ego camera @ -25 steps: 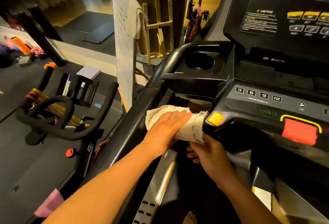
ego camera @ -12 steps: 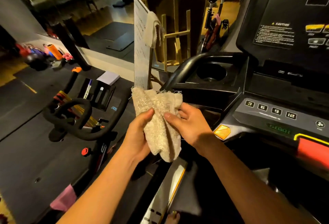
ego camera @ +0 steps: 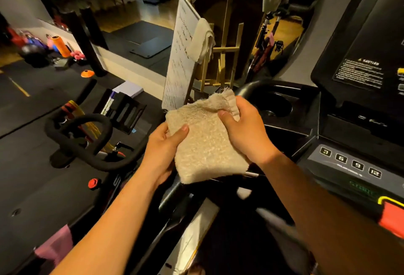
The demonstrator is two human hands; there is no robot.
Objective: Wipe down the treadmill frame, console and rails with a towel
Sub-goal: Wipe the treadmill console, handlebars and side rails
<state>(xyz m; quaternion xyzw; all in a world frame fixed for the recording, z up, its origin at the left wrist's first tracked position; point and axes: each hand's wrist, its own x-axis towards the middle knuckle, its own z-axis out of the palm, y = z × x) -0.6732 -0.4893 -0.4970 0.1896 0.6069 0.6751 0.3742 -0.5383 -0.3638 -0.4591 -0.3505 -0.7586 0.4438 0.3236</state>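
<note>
Left grip and right grip both pinch the folded towel, held in the air just left of the console. No wiping contact now. I can't tell which parts are done; I judge most of the wipe-down is left.

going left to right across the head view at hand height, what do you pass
exercise bike handlebar → left hand → towel → right hand → console button panel → red stop button
</note>
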